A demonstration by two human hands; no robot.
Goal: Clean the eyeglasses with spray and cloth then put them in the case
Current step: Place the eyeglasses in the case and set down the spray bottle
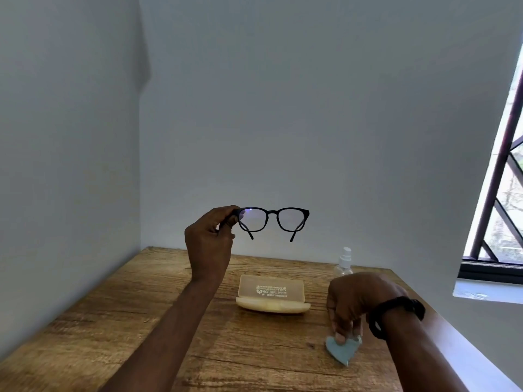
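Observation:
My left hand [209, 239] holds up black-framed eyeglasses [273, 220] by their left corner, high above the table with the arms unfolded. My right hand [356, 301], a dark band on its wrist, reaches down at the right and pinches a light-blue cloth [341, 349] that lies on the wooden table [141, 321]. A cream glasses case [271, 294] lies open in the middle of the table, lid raised. A small clear spray bottle [343, 263] with a white nozzle stands behind my right hand.
The table fills a corner between two pale walls. A window with dark bars [498, 193] and a white sill is on the right, close to the table's right edge.

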